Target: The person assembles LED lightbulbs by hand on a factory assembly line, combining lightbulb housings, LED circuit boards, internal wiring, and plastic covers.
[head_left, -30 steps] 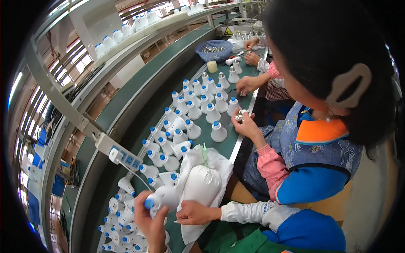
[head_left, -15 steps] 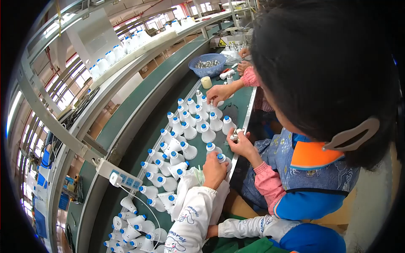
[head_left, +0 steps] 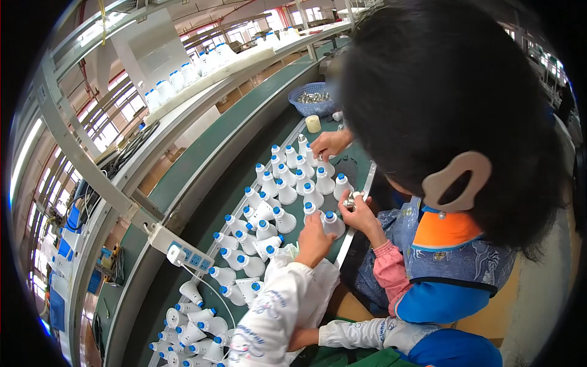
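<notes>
My left hand [head_left: 315,237], in a white printed sleeve, reaches forward over the green bench [head_left: 351,160]. Its fingers close around a white bulb housing with a blue cap [head_left: 333,224], standing at the near end of a group of like housings [head_left: 278,196]. My right hand [head_left: 301,338] lies low by my body against a white bag [head_left: 324,287]; my left sleeve hides most of it. More housings [head_left: 189,330] lie in a heap at the lower left.
A co-worker in a blue apron sits close on my right; that person's hand [head_left: 362,214] holds a small metal part [head_left: 350,200], another hand [head_left: 330,144] reaches among the housings. A blue basket [head_left: 313,98], a yellow roll [head_left: 313,123] and a power strip [head_left: 182,251] are nearby.
My left hand carried a housing from the near heap forward and now holds it beside the co-worker's hand. My right hand slid back under the bag.
</notes>
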{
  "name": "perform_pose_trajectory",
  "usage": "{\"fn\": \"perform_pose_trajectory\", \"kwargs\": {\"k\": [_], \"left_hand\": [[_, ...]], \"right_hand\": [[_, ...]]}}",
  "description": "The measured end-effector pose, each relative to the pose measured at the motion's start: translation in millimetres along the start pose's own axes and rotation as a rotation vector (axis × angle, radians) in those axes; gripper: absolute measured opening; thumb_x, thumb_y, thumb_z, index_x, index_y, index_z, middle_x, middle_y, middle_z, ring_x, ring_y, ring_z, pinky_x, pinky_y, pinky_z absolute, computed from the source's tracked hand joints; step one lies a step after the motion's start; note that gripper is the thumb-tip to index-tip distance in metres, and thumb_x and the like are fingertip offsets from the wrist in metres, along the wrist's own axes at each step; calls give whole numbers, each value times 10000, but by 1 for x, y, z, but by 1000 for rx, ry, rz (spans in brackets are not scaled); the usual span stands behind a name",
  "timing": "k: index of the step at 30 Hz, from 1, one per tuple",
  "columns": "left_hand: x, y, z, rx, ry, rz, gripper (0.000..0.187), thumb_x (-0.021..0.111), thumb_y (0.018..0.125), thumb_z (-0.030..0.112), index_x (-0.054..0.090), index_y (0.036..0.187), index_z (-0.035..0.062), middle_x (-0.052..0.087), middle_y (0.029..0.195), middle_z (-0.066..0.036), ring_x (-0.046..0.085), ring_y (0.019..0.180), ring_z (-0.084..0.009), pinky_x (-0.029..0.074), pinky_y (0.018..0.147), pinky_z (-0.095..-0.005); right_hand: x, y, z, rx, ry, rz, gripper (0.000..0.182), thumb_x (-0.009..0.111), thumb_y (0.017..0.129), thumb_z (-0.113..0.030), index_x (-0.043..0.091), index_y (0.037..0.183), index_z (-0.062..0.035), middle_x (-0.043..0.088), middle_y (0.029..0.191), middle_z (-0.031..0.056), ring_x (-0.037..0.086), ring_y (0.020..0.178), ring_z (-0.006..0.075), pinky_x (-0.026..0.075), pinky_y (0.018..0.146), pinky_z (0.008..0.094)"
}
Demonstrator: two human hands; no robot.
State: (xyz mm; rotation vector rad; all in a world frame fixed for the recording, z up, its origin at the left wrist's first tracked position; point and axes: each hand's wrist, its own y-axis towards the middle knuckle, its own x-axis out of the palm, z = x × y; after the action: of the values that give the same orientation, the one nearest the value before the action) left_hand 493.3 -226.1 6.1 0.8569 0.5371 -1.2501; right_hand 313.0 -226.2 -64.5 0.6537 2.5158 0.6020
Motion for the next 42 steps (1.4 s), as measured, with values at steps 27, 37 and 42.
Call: {"fn": "perform_pose_trajectory", "kwargs": {"k": [27,37,42], "left_hand": [[-187,-31,-36,70,-286,415,365,752,645,93,510,905,6,610,1033,-132,582,920,-251,448,808,-322],[-218,-324,-10,-358,168,608,430,758,635,57,565,1016,5,623,963,-141,610,896,-262,461,819,-332],[-158,-360,-21,-401,87,617,414,778,606,68,586,965,-5,631,901,-149,626,820,-292,491,748,-346]], "right_hand": [[-4,13,4,-173,-185,-97,229,584,810,-329,617,777,-105,590,693,80,516,626,286,393,679,379],[-13,20,-18,84,-130,-202,306,708,747,-293,652,957,-78,658,812,50,583,795,245,394,768,360],[-23,18,-21,-128,-143,-239,418,712,746,-213,601,1127,-80,638,1053,64,556,868,216,371,866,325]]}}
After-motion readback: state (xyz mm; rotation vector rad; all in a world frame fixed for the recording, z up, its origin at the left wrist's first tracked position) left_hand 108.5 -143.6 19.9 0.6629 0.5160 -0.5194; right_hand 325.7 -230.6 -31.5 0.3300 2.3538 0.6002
